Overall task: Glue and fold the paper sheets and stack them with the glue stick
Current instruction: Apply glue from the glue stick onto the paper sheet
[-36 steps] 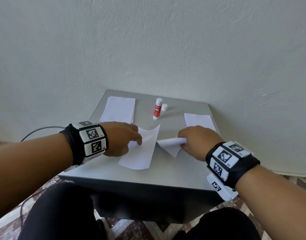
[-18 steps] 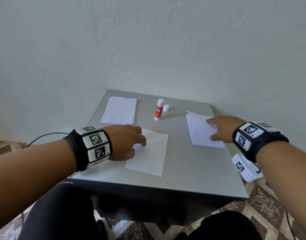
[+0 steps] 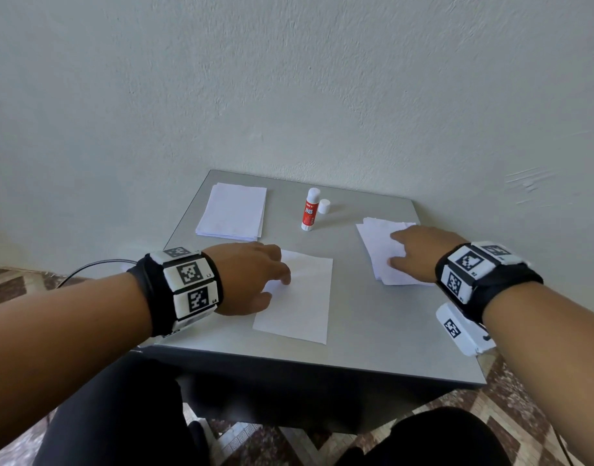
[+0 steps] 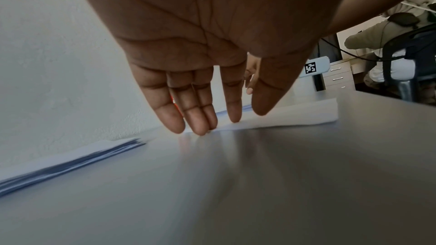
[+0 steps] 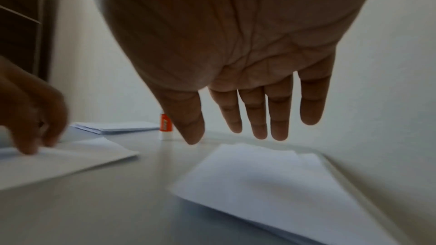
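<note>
A single flat white sheet [image 3: 300, 297] lies in the middle of the grey table [image 3: 373, 334]. My left hand [image 3: 275, 284] rests on its left edge with straight fingers [image 4: 200, 118], and the sheet's edge [image 4: 283, 116] shows just beyond them. My right hand [image 3: 398, 250] is spread open over the pile of folded sheets [image 3: 376, 243] at the right. Its fingers [image 5: 259, 118] are straight above the pile [image 5: 259, 183]; I cannot tell whether they touch it. The red-and-white glue stick [image 3: 310, 210] stands uncapped at the back, with its white cap [image 3: 324, 206] beside it.
A stack of unfolded white sheets [image 3: 233, 211] lies at the table's back left corner. A plain wall rises right behind the table. A black cable [image 3: 94, 265] runs along the floor at the left. My knees are under the front edge.
My right hand carried the folded sheet from the centre to the pile at the right, let it go, and now lies open over it. The left hand has stayed on the centre sheet.
</note>
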